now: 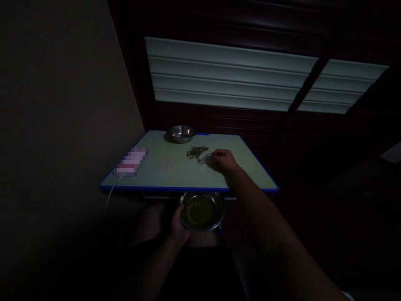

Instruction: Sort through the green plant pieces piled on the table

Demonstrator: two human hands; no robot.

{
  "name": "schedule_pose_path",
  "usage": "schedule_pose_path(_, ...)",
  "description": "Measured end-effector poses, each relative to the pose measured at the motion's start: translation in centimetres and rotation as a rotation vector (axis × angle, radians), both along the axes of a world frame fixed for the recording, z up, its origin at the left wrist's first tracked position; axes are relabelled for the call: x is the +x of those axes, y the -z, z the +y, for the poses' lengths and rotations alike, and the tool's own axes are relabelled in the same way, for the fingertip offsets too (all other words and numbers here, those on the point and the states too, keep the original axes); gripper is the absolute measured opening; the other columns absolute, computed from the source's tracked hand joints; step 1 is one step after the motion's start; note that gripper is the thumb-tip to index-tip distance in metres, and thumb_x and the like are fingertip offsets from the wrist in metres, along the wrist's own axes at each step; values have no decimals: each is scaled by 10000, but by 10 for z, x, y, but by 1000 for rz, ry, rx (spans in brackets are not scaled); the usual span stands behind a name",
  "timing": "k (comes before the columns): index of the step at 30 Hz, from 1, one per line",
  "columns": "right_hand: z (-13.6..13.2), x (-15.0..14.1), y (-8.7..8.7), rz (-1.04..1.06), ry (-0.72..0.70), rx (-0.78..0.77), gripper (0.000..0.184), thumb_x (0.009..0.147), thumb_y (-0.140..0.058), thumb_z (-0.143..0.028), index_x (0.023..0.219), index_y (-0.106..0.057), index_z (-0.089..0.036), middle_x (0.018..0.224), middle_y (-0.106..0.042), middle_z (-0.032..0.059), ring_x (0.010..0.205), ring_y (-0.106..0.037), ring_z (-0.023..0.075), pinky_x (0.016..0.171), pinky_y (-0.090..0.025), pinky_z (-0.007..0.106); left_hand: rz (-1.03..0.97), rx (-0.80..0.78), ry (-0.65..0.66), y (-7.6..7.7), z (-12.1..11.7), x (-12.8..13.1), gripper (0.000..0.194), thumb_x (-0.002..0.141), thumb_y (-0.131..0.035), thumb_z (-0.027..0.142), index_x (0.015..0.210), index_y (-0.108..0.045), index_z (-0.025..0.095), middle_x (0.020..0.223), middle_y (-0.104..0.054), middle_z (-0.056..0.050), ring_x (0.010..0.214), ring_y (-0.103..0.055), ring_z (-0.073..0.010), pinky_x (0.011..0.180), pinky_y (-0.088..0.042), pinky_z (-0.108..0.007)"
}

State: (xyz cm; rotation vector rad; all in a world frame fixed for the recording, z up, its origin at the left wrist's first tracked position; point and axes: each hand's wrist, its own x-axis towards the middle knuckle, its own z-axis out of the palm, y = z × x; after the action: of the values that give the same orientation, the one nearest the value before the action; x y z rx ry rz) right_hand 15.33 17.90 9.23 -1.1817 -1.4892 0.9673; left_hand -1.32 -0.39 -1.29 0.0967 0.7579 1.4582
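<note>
Green grains (199,211) lie in a metal bowl (220,211), lower centre of frame. The left hand (181,225) grips its left rim, presumably keeping it level below the near edge of the surface (194,179). Mid-frame, the right hand (223,159) pinches a clear piece (206,158) low beside a loose heap (196,153), apparently for control. Dim louvred panels (232,75) occupy upper frame; the blue-edged surface carries a blurred item (131,161), left, a second bowl (181,135) and a pale scatter (166,166).

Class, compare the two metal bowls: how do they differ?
The far bowl stands on the table; the near bowl is held off it by the left hand. The near bowl holds green grains; no such heap shows in the far bowl. Both are round and shiny.
</note>
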Motion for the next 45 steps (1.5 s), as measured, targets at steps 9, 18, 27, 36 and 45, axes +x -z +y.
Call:
schedule_pose_path(9,-2,-1,-3,3,30,-14,166,545,-661,-322,580,-635,-162,558,-600,8,540,-523,133,545,-416,267,-14,-25,-3,-4,0,1,279,792,-548,321,947,-712,158,909,-752,-96,1044,-648,-293,951,-477,-453)
schedule_pose_path(18,-4,-2,-3,33,-33,-43,226,520,-706,-349,609,-654,-147,582,-629,22,536,-521,123,528,-409,254,-20,8,-17,-2,0,1,288,784,-569,315,973,-712,150,926,-752,-100,1020,-658,-282,939,-482,-424)
schedule_pose_path(27,-5,-3,-3,16,-42,-24,260,542,-708,-384,640,-662,-147,592,-628,24,539,-513,120,538,-408,262,-17,-30,-23,0,1,1,277,780,-569,307,945,-714,139,906,-753,-100,984,-669,-277,928,-489,-424)
schedule_pose_path(36,-4,-2,-3,-5,-65,-8,234,552,-709,-363,640,-674,-150,610,-637,27,558,-518,123,565,-415,272,-14,-20,-13,-2,0,1,274,781,-568,309,943,-717,146,907,-755,-95,976,-673,-275,926,-494,-425)
schedule_pose_path(45,0,-1,1,-19,-66,35,223,571,-699,-360,652,-684,-153,619,-642,28,575,-522,125,580,-419,272,-15,-13,-16,-3,0,1,274,774,-578,310,946,-721,151,917,-755,-98,996,-667,-286,936,-487,-439)
